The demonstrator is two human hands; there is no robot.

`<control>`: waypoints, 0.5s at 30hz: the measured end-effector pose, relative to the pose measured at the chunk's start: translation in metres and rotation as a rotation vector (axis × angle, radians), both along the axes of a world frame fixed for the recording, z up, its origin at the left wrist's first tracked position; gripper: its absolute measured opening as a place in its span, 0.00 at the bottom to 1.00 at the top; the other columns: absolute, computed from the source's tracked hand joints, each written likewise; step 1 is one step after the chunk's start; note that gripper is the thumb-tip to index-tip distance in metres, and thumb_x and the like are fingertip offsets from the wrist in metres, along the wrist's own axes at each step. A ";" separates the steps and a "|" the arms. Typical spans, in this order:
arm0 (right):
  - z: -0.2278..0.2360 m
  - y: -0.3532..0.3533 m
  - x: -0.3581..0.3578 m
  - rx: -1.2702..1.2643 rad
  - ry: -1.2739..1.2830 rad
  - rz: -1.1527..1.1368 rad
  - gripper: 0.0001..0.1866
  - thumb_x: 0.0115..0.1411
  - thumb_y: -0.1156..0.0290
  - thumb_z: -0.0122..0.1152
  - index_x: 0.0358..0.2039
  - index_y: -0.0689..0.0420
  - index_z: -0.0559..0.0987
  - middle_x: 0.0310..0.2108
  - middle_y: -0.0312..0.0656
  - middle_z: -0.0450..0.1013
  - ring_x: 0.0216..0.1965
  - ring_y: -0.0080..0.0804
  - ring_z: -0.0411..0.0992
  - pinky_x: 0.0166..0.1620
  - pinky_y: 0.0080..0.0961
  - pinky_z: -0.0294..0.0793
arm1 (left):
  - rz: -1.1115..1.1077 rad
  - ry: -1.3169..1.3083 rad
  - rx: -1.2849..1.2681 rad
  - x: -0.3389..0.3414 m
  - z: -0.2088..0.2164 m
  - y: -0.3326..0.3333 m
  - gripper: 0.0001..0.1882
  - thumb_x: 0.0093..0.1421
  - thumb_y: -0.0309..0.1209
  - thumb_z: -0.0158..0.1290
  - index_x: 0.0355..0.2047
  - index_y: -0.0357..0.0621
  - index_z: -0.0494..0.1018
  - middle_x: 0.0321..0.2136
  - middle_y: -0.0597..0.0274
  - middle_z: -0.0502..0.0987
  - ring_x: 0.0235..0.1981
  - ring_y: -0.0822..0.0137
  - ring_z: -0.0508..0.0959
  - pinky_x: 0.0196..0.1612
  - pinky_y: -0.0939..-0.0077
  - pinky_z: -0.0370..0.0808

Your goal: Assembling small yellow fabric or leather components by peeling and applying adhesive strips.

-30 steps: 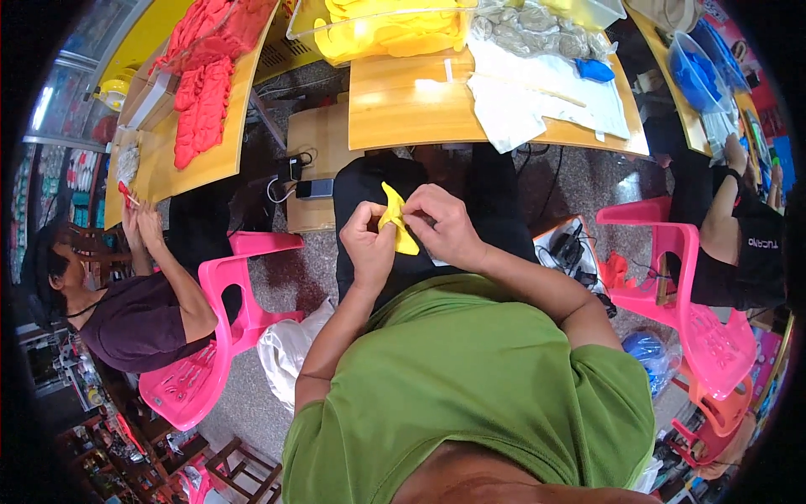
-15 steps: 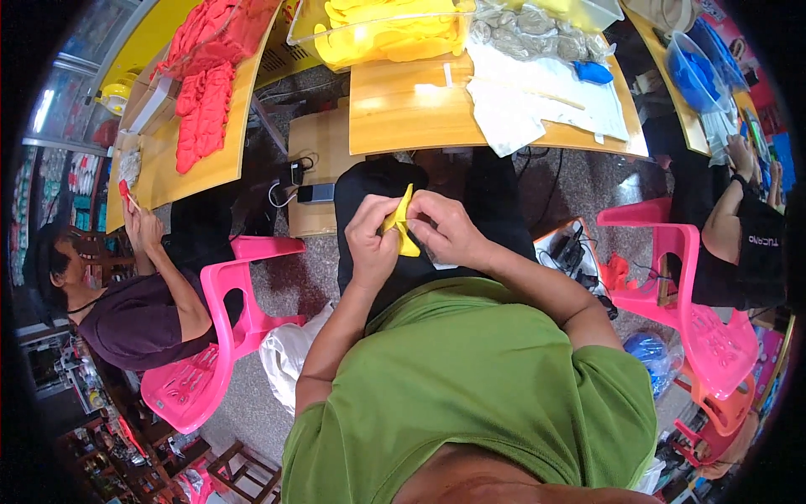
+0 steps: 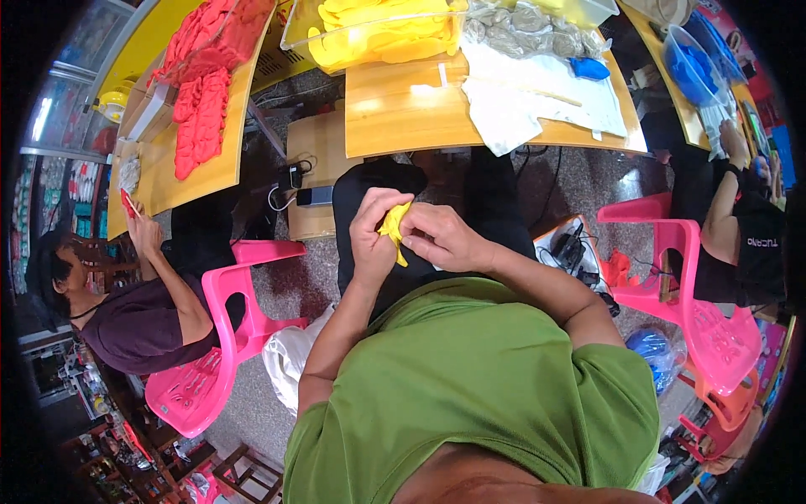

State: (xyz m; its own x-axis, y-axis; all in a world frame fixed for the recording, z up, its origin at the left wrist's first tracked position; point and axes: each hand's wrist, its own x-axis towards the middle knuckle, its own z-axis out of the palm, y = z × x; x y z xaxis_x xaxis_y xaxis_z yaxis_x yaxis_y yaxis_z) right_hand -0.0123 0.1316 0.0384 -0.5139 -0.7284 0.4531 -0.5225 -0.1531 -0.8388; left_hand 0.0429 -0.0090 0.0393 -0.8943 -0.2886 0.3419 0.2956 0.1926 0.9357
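Note:
A small yellow cloth piece [image 3: 394, 222], soft and crumpled, is held over my lap between both hands. My left hand [image 3: 371, 228] is closed around it, thumb in front, with a yellow end poking out below. My right hand [image 3: 447, 238] is closed too, its bent fingers pinching the right side of the piece; its fingertips are partly hidden. Beyond my knees on the wooden table [image 3: 388, 118] stands a clear plastic bin [image 3: 290, 38] full of similar yellow pieces [image 3: 378, 34].
Grey bundles [image 3: 537, 32], a white cloth [image 3: 508, 101] and a blue piece [image 3: 590, 68] lie on the table. A co-worker [image 3: 143, 328] sits left, near stacked red pieces [image 3: 201, 122]; another [image 3: 714, 252] sits right. Pink chairs [image 3: 220, 336] and a box of cables [image 3: 571, 248] flank me.
The yellow piece has gone from stretched upright to bunched up inside my left hand. My right hand has shifted slightly down and left, its fingers curling closer.

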 end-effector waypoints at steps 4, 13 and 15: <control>-0.006 -0.004 0.004 -0.061 -0.038 -0.047 0.06 0.50 0.77 0.57 0.27 0.59 0.68 0.24 0.45 0.66 0.26 0.44 0.67 0.28 0.35 0.66 | 0.144 0.011 -0.313 0.003 0.001 0.001 0.17 0.37 0.14 0.46 0.31 0.36 0.75 0.27 0.57 0.72 0.31 0.63 0.74 0.36 0.77 0.70; -0.025 -0.016 0.006 0.010 0.230 -0.388 0.07 0.49 0.76 0.56 0.25 0.60 0.67 0.23 0.44 0.64 0.25 0.43 0.66 0.26 0.36 0.66 | 0.372 -0.053 -0.210 0.005 -0.027 0.011 0.12 0.41 0.11 0.48 0.27 0.37 0.70 0.31 0.59 0.69 0.32 0.68 0.71 0.36 0.80 0.68; -0.034 -0.019 -0.001 0.107 0.346 -0.513 0.06 0.49 0.77 0.55 0.25 0.59 0.67 0.23 0.44 0.64 0.26 0.43 0.66 0.26 0.37 0.66 | 0.367 -0.109 -0.127 0.008 -0.037 0.019 0.11 0.43 0.12 0.49 0.28 0.37 0.69 0.33 0.60 0.67 0.34 0.69 0.70 0.37 0.80 0.68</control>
